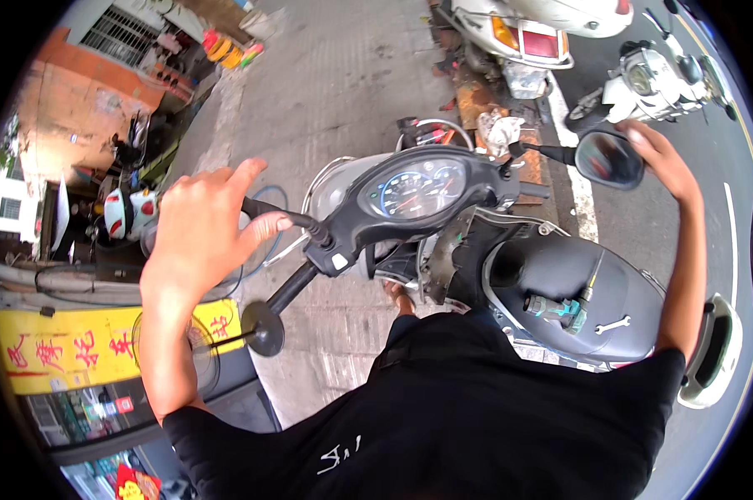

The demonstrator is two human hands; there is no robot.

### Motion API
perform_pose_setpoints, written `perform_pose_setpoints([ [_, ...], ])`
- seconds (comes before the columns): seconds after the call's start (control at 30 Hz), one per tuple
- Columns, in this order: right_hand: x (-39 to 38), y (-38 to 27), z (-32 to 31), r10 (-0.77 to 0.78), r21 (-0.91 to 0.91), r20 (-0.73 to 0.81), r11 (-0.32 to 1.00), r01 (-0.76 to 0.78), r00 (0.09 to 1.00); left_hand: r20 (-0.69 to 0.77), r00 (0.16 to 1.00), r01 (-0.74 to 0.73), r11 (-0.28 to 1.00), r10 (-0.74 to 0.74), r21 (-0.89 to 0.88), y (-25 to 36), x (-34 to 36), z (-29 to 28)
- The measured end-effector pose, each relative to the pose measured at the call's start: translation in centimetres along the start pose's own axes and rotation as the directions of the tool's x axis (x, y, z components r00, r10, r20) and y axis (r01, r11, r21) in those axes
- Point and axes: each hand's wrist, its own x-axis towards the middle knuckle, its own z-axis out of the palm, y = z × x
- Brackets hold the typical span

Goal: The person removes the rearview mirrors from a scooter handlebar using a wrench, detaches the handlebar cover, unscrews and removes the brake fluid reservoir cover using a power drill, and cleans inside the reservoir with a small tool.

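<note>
Close in, below the outstretched arms, a black shirt point(476, 417) covers the person's front. Just beyond it is the scooter's black seat point(543, 262). On it, toward the near edge, lies a teal and black power drill point(562, 311), its long bit pointing at the far edge; a small open-ended wrench point(612, 325) lies beside it, nearer the seat's rear end.

Past the seat stands the handlebar cover with its instrument dial point(418, 192). Neither hand is on the left grip point(291, 287) or the right grip point(532, 190). Out from the handlebar's right end, the right mirror point(607, 161) sits on its stalk; the right hand point(667, 162) has its fingers curled over the outer rim and appears to hold it. At the left end, the left hand point(195, 233) is over the outer end of a black mirror stalk point(303, 223), thumb and forefinger spread apart; its palm is hidden, so I cannot tell how firmly it grips.

The step in hand looks like handling both mirrors. I judge the next move calls for gentle, even pressure on the housings, with the handlebar steady.

Farther off, a white scooter point(531, 37) stands beyond the front end, with a yellow sign point(143, 321) to the left.
</note>
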Motion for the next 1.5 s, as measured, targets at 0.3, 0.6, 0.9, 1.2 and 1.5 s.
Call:
perform_pose_setpoints([
  [0.3,6.0,-5.6,11.1,-0.492,-0.236,-0.122,0.858,0.457,0.862,0.161,0.975,0.109,0.307,0.151,-0.945,-3.6,0.2,-2.5],
  [0.6,13.0,7.0,18.0,0.000,0.731,0.221,0.663,-0.165,0.975,-0.038,0.984,-0.046,-0.039,-0.174,-0.998,-0.6,-2.5,16.5],
  [0.9,11.4,5.4,21.2,0.047,0.975,0.181,0.123,-0.185,0.982,-0.218,0.946,-0.082,0.473,-0.241,-0.877,2.9,2.8,16.0],
  [1.2,5.1,3.5,24.5,0.340,0.973,-0.224,0.026,0.229,0.913,-0.054,0.997,-0.018,0.570,-0.047,-0.822,1.8,3.3,13.0],
  [1.5,6.6,-1.8,21.6,-0.412,-0.332,-0.506,0.904,0.270,0.758,0.342,0.929,0.301,-0.249,-0.143,-0.921,1.0,5.6,16.7],
])
